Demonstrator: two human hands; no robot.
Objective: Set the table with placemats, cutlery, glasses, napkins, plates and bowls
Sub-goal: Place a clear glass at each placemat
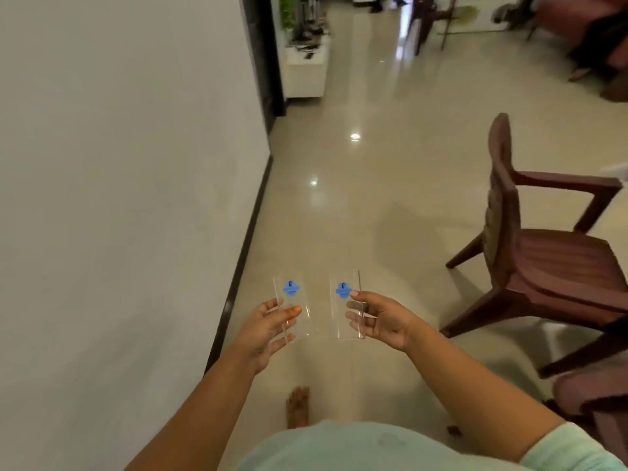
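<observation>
Two clear glasses, one carried in each hand over the floor.
We see the left hand (pixel 263 329) with its grip curled round one glass (pixel 295 309), the right hand (pixel 382 319) pinching the second glass (pixel 346 305); each bears one blue sticker. At 3 o'clock stands one brown chair (pixel 543 253), another's edge at 5 o'clock.

Two glasses sit low in the centre of the frame, side by side and apart: the left glass (pixel 294 305) in the left hand (pixel 263 331), the right glass (pixel 346 305) in the right hand (pixel 382 319). A wall (pixel 119 181) fills the left half. A chair (pixel 543 243) stands on the floor (pixel 373 164) at right, and what may be a cabinet (pixel 304 68) sits at upper centre.
</observation>
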